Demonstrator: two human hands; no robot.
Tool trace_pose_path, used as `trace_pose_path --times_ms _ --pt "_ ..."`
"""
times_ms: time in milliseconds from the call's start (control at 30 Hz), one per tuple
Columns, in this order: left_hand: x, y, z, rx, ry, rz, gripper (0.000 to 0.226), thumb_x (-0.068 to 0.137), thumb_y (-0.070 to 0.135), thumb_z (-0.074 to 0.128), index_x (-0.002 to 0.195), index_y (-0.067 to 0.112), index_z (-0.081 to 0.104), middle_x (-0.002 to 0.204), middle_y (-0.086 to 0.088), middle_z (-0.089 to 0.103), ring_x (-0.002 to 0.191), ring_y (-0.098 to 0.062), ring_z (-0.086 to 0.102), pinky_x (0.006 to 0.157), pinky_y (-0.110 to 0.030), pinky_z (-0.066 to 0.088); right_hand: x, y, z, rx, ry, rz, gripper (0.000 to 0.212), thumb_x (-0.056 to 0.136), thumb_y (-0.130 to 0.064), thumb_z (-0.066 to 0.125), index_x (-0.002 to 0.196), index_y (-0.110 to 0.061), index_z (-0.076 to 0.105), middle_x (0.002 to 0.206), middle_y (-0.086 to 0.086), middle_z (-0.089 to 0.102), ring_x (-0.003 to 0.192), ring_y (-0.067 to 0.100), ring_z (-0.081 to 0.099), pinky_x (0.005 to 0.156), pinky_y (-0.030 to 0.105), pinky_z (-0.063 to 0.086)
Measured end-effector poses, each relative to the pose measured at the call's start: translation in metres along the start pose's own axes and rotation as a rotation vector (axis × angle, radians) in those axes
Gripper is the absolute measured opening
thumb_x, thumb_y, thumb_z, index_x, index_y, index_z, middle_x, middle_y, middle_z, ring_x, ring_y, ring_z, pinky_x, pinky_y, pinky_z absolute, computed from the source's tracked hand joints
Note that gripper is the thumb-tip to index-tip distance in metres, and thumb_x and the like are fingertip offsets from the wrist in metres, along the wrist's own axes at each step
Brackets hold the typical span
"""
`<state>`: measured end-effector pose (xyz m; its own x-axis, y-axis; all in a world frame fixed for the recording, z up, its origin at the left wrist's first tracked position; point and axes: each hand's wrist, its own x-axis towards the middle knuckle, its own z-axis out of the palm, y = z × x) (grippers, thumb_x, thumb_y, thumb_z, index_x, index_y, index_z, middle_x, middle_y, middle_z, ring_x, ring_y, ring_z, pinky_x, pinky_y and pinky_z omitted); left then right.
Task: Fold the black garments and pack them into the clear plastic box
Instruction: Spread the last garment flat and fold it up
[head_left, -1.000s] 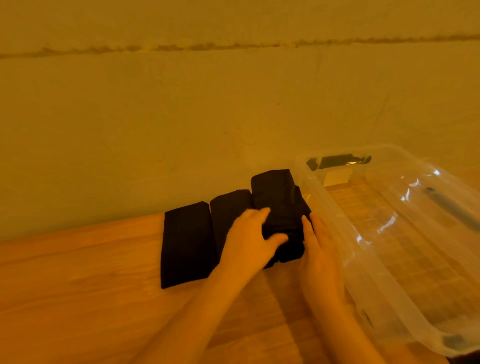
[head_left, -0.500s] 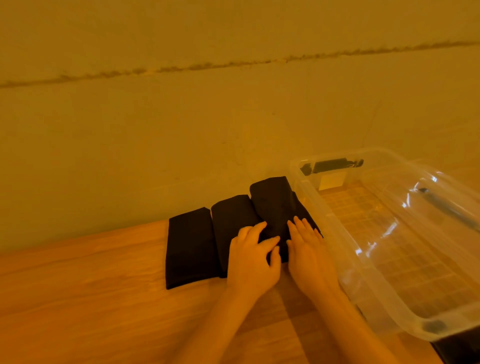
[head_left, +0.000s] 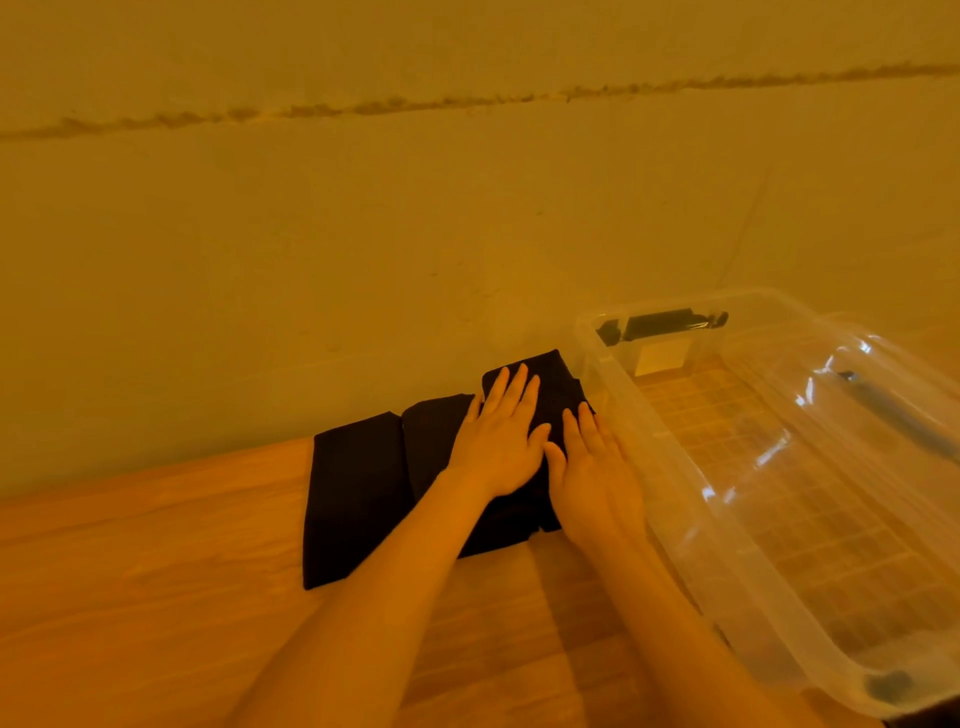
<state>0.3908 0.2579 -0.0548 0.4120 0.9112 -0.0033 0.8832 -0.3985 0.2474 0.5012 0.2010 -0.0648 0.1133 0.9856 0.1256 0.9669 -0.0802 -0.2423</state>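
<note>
Both palms flat, fingers straight, left hand (head_left: 496, 449) and right hand (head_left: 595, 475) pressing the rightmost folded black garment (head_left: 550, 395), matte fabric rectangles on woodgrain tabletop (head_left: 156, 597), clear plastic box (head_left: 675, 467) just beside, three o'clock, grid-ribbed floor.

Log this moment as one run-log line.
stage: flattening fold | left hand: flat on rightmost garment | right hand: flat on it too | clear box: holds no garments | folded pieces: on table
</note>
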Motion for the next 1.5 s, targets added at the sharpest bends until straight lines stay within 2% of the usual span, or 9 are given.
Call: trace_pose_path --times_ms 167,333,467,700,833,1033,1167,1300,1500 --pt "0.001 0.001 -0.004 0.010 -0.017 0.009 0.057 0.100 0.040 0.022 0.150 0.022 0.000 0.157 0.000 -0.012 0.143 -0.017 -0.016 0.117 -0.042 -0.002 -0.013 -0.001 -0.010 -0.045 -0.066 0.075 0.058 0.100 -0.040 0.017 0.148 -0.010 0.007 0.157 0.011 0.004 0.145 0.023 0.005 0.117 0.036 0.006" --pt "-0.012 -0.006 -0.022 0.086 0.013 0.027 0.053 0.101 0.037 0.023 0.150 0.024 0.007 0.158 0.001 -0.006 0.144 -0.019 -0.012 0.115 -0.047 -0.003 -0.026 -0.003 -0.016 -0.024 -0.056 -0.101 0.075 0.098 -0.045 -0.004 0.129 -0.006 0.053 0.132 0.013 0.054 0.123 0.028 0.052 0.101 0.043 0.034" --pt "-0.058 -0.030 -0.035 0.011 0.149 -0.160 0.055 0.100 0.039 0.025 0.150 0.022 0.008 0.158 0.000 -0.002 0.145 -0.019 -0.010 0.115 -0.045 -0.006 -0.021 -0.003 -0.026 0.017 -0.124 -0.047 0.059 0.099 -0.045 0.015 0.148 -0.012 0.017 0.156 0.006 0.016 0.144 0.021 0.010 0.116 0.036 0.008" --pt "-0.097 -0.033 0.006 0.048 0.007 -0.127 0.081 0.075 0.067 -0.007 0.149 0.033 0.003 0.158 0.003 -0.010 0.138 -0.013 -0.024 0.113 -0.044 -0.008 0.051 -0.030 -0.030 0.002 -0.165 -0.227 0.060 0.099 -0.041 0.028 0.149 -0.013 0.008 0.157 0.005 0.006 0.145 0.020 0.002 0.116 0.039 0.007" --pt "-0.096 -0.033 0.001 0.026 -0.033 -0.137 0.060 0.095 0.057 0.017 0.149 0.034 0.005 0.158 0.003 -0.009 0.143 -0.018 -0.018 0.114 -0.047 -0.008 0.051 -0.016 -0.011 -0.040 -0.195 -0.186 0.065 0.098 -0.046 0.026 0.149 -0.013 0.000 0.158 0.003 0.003 0.145 0.018 0.001 0.116 0.039 0.006" --pt "-0.122 -0.071 -0.014 -0.053 0.065 -0.351 0.057 0.098 0.048 0.019 0.150 0.029 0.003 0.158 0.001 -0.009 0.144 -0.018 -0.015 0.114 -0.043 -0.009 0.033 -0.036 -0.034 0.033 -0.099 -0.193 0.065 0.098 -0.044 0.027 0.149 -0.010 0.006 0.157 0.009 0.006 0.145 0.022 0.003 0.117 0.040 0.006" --pt "-0.154 -0.092 -0.006 -0.007 -0.038 -0.469 0.058 0.099 0.049 0.016 0.149 0.028 -0.004 0.156 0.000 -0.015 0.143 -0.021 -0.017 0.115 -0.045 -0.005 -0.035 -0.100 -0.032 0.192 0.137 -0.606 0.048 0.095 -0.025 0.048 0.140 -0.010 0.038 0.147 0.009 0.035 0.137 0.025 0.033 0.112 0.037 0.022" --pt "-0.183 -0.092 -0.002 -0.036 -0.048 -0.482 0.056 0.100 0.043 0.019 0.149 0.029 -0.003 0.156 -0.001 -0.014 0.144 -0.018 -0.013 0.116 -0.044 -0.003 -0.070 -0.132 0.005 0.125 -0.321 -0.571 0.055 0.100 -0.036 0.029 0.149 -0.016 0.012 0.157 0.000 0.007 0.144 0.014 0.004 0.116 0.029 0.010" --pt "-0.183 -0.093 -0.034 -0.746 0.253 -0.774 0.042 0.099 0.023 0.042 0.140 0.015 0.040 0.146 -0.006 0.038 0.134 -0.020 0.036 0.104 -0.031 0.032 -0.088 -0.128 0.022 -0.058 -0.390 -0.595 0.059 0.100 -0.037 0.028 0.148 -0.017 0.000 0.157 0.002 -0.005 0.144 0.016 -0.005 0.116 0.031 0.000"
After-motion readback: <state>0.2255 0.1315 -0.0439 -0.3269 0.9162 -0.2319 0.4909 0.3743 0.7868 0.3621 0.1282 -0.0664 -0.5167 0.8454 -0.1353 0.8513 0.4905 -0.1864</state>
